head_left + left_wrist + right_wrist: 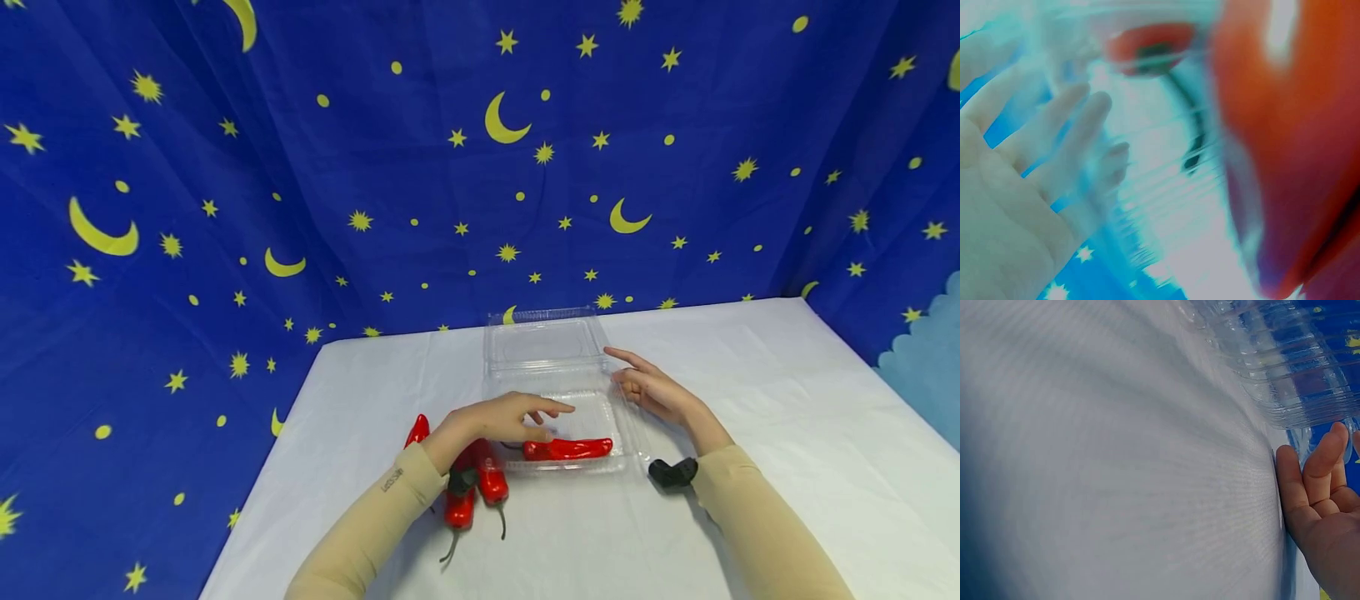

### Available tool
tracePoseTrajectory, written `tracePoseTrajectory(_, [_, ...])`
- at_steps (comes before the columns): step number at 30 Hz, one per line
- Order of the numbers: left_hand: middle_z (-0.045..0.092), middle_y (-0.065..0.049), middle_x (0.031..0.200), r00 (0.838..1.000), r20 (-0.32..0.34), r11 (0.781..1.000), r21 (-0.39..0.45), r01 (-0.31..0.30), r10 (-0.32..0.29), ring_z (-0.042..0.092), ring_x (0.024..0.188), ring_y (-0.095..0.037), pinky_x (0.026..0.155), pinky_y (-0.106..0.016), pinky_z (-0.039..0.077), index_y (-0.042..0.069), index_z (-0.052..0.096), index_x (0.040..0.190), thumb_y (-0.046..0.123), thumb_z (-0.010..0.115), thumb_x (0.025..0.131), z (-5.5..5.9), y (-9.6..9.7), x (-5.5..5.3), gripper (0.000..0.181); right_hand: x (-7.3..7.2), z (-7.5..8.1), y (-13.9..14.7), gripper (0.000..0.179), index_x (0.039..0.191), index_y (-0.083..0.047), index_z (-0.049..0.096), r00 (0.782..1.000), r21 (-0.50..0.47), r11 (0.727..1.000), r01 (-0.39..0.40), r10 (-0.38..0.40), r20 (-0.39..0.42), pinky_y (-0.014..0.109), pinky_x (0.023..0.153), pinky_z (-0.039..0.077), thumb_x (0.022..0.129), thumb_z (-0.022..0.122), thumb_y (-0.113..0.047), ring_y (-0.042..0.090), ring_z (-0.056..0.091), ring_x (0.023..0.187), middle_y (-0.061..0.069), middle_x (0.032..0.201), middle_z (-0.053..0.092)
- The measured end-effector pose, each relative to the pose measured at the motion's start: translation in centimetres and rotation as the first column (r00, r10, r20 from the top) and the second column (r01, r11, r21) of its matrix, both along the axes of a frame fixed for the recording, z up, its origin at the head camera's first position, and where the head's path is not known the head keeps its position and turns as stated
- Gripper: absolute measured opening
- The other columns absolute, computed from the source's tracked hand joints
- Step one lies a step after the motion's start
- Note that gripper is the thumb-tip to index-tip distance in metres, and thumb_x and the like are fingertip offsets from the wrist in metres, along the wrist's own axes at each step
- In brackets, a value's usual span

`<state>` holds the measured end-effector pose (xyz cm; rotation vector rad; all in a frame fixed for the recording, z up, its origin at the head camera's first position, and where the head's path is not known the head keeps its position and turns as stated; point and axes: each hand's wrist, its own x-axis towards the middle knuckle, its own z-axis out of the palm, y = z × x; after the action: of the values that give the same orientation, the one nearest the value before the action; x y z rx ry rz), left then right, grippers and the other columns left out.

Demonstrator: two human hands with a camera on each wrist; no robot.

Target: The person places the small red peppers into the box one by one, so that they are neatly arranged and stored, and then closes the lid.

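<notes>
A clear plastic hinged container (600, 410) lies opened on the white table, its lid (543, 342) laid back toward the curtain. Inside the base, along the near side, sits a red chili pepper (573, 450) with a dark stem. Over the base's left part, my left hand (517, 417) hovers with fingers stretched loosely and nothing in its grasp. My right hand (652, 393) is at the container's right side, index finger extended and the others slightly bent. Its fingertips are close to the plastic edge (1310, 415); contact cannot be told.
Several more red chili peppers (491, 482) are bunched left of the container, partly under my left forearm. One is large and blurred in the left wrist view (1291, 125). A black wrist camera (672, 473) is at my right cuff. A blue star-patterned curtain (420, 167) stands behind.
</notes>
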<state>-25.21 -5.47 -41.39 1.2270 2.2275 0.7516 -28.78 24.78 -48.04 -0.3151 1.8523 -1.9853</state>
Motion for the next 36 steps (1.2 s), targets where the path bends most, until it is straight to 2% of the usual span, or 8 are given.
tracePoseTrajectory(4, [0.050,-0.008,0.136,0.997,-0.051,0.996,0.068,-0.053,0.056,0.053,0.116,-0.023,0.093,-0.036,0.045,0.018,0.042,0.144,0.028,0.059,0.093,1.6,-0.8,0.1,0.055,0.0,0.0,-0.2,0.063,0.152,-0.009,0.013,1.000,-0.005,1.000,-0.003,0.003,0.017,0.024,0.065,0.040,0.096,0.044,-0.007,0.010,0.043,0.069,0.005,0.086,0.043])
tracePoseTrajectory(8, [0.046,-0.002,0.140,0.985,-0.112,0.990,0.071,-0.121,0.129,0.051,0.117,-0.017,0.095,-0.037,0.043,0.020,0.039,0.145,0.035,0.060,0.092,3.7,-1.9,0.6,0.059,0.0,0.1,-0.3,0.064,0.152,-0.011,0.014,1.000,-0.001,1.000,0.001,-0.001,0.029,0.024,0.067,0.041,0.096,0.046,-0.008,0.011,0.043,0.070,0.007,0.090,0.042])
tracePoseTrajectory(14, [0.046,-0.001,0.140,0.958,-0.184,0.975,0.072,-0.210,0.220,0.050,0.117,-0.016,0.094,-0.035,0.044,0.024,0.036,0.147,0.038,0.060,0.091,6.4,-3.8,1.7,0.062,0.1,0.2,-0.5,0.064,0.152,-0.012,0.014,0.999,0.010,1.000,0.006,-0.006,0.043,0.024,0.066,0.041,0.097,0.045,-0.010,0.011,0.044,0.072,0.010,0.099,0.041])
tracePoseTrajectory(18, [0.047,-0.001,0.139,0.923,-0.264,0.960,0.081,-0.267,0.279,0.049,0.118,-0.017,0.097,-0.038,0.041,0.024,0.037,0.147,0.038,0.060,0.091,7.5,-5.3,2.4,0.062,0.1,0.2,-0.6,0.063,0.152,-0.013,0.016,0.998,0.006,1.000,0.014,-0.015,0.057,0.024,0.066,0.041,0.097,0.046,-0.009,0.012,0.043,0.072,0.009,0.096,0.042])
tracePoseTrajectory(23, [0.046,-0.003,0.140,0.876,-0.329,0.934,0.071,-0.349,0.352,0.047,0.121,-0.020,0.098,-0.043,0.040,0.022,0.038,0.146,0.043,0.058,0.091,7.8,-6.9,3.1,0.063,-0.1,0.1,-0.4,0.061,0.152,-0.013,0.015,0.998,0.016,1.000,0.015,-0.016,0.054,0.024,0.068,0.041,0.098,0.044,-0.010,0.012,0.044,0.074,0.011,0.103,0.041])
tracePoseTrajectory(28, [0.044,-0.003,0.142,0.842,-0.306,0.895,0.120,-0.429,0.444,0.049,0.119,-0.022,0.096,-0.047,0.041,0.023,0.038,0.146,0.045,0.058,0.090,7.5,-8.5,3.5,0.063,-0.1,0.4,-0.1,0.062,0.152,-0.013,0.014,0.998,0.024,0.999,0.022,-0.023,0.052,0.024,0.068,0.042,0.098,0.044,-0.011,0.011,0.045,0.074,0.012,0.108,0.040])
tracePoseTrajectory(33, [0.048,-0.005,0.138,0.798,-0.250,0.835,0.223,-0.503,0.548,0.049,0.120,-0.023,0.097,-0.051,0.039,0.022,0.036,0.147,0.042,0.060,0.091,6.9,-10.7,4.0,0.064,0.0,0.4,-0.1,0.063,0.152,-0.011,0.012,0.999,0.028,1.000,0.005,-0.006,0.038,0.024,0.070,0.044,0.098,0.045,-0.013,0.011,0.047,0.077,0.015,0.115,0.037])
tracePoseTrajectory(36, [0.051,-0.009,0.135,0.764,-0.233,0.794,0.286,-0.537,0.601,0.050,0.119,-0.026,0.098,-0.050,0.038,0.019,0.034,0.148,0.038,0.061,0.091,6.2,-12.0,4.2,0.066,0.0,0.4,0.0,0.063,0.152,-0.010,0.011,1.000,0.029,1.000,-0.004,0.003,0.025,0.025,0.072,0.045,0.099,0.044,-0.013,0.011,0.048,0.078,0.017,0.115,0.038])
